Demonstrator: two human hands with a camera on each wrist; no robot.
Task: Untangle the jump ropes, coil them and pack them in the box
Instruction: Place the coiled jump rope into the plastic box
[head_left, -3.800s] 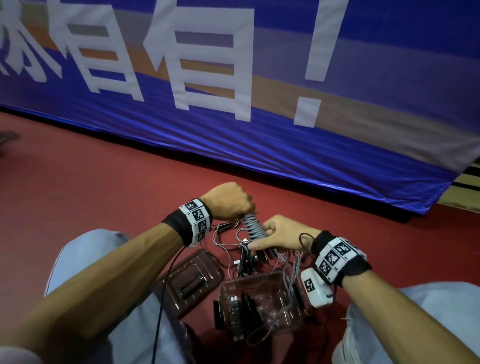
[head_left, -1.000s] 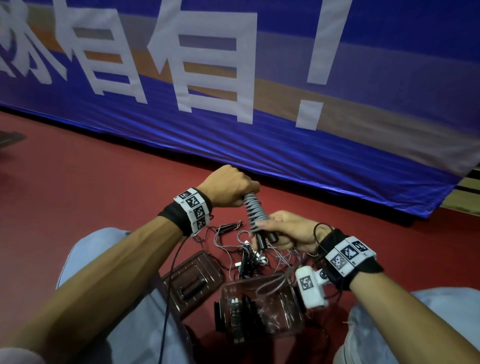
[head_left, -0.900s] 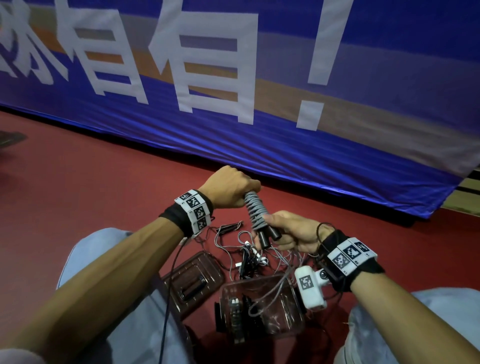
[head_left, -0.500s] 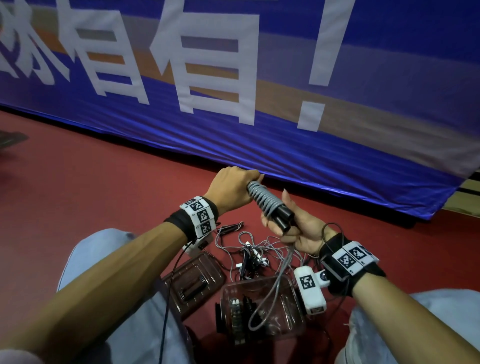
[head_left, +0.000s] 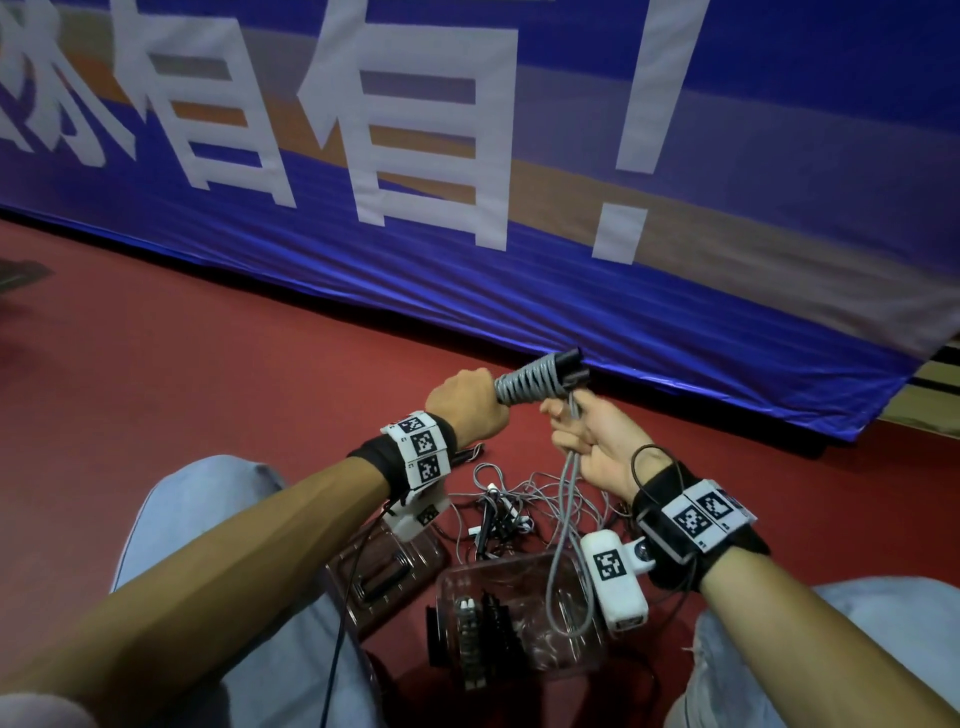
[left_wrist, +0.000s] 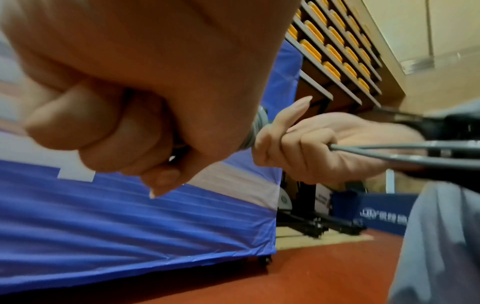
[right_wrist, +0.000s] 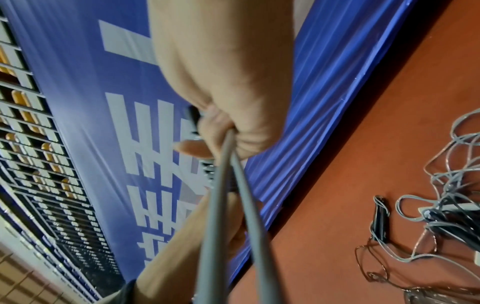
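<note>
Left hand (head_left: 467, 405): fisted round rope-wound handles (head_left: 535, 382), raised above the floor.
Right hand (head_left: 592, 441): fingers curled, gripping doubled grey rope (head_left: 563, 519) trailing into clear box (head_left: 519, 618).

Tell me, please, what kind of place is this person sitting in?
Probably an indoor sports hall or gym. The floor is red sports flooring, tiered rows of orange seats rise behind, and a large blue banner with big white characters runs along the floor's edge.

Blue banner (head_left: 519, 291) w/ white lettering behind red floor (head_left: 182, 374); orange seats (left_wrist: 335, 47).
</note>
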